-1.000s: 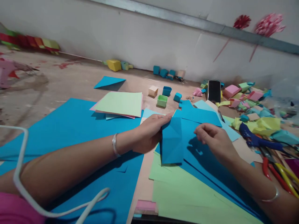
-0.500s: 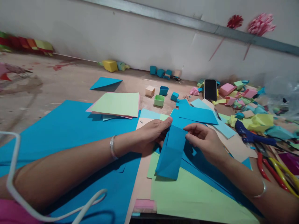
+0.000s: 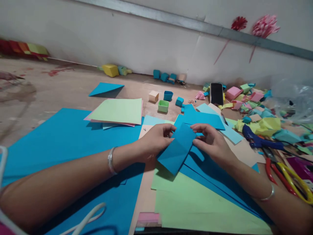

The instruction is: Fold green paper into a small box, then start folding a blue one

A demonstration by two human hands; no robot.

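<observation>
Between my hands, above the paper sheets, is a creased blue strip of paper [image 3: 177,150], tilted with its lower end toward me. My left hand [image 3: 157,140] grips its left edge, thumb on top and fingers partly behind. The fingertips of my right hand [image 3: 211,142] pinch its upper right edge. Beneath lie a blue sheet [image 3: 202,169] and a light green sheet [image 3: 195,205]. Beyond my hands stand a small green paper box [image 3: 163,106], a blue paper box [image 3: 168,95] and a peach paper cube [image 3: 153,96].
A large blue sheet [image 3: 73,137] and a stack of pale green paper [image 3: 117,111] lie on the left. At right are a blue glue gun [image 3: 259,138], red-handled pliers [image 3: 272,171], yellow-handled scissors [image 3: 293,179], a phone [image 3: 216,93] and paper scraps [image 3: 266,127]. A white cable [image 3: 85,218] loops in front.
The blue strip has turned so its lower end points more to the left, and its upper part has shifted. My left thumb now lies lower on it. The view has shifted slightly.
</observation>
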